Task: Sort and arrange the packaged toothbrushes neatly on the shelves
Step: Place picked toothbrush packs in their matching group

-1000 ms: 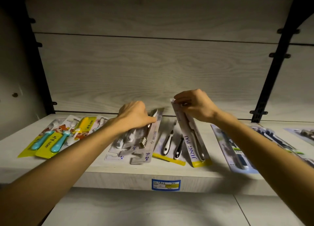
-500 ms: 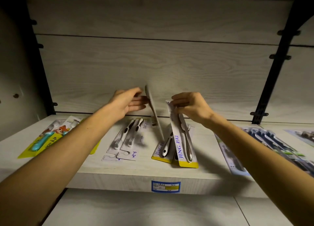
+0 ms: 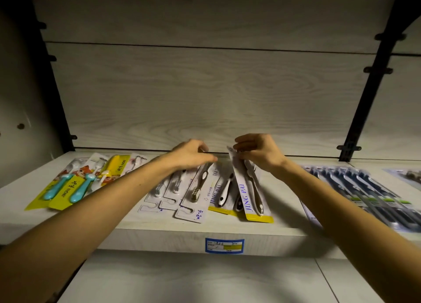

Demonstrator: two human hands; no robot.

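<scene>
— Left hand?
— Laid over the far end of a grey pack, fingers curled on it, atop two like it.
— Right hand?
— Pinching the JING PAI pack by its top, tilted, bottom edge on the shelf.

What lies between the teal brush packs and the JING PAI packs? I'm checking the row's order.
Head view: three overlapping grey-brush packs, under the left hand.
</scene>
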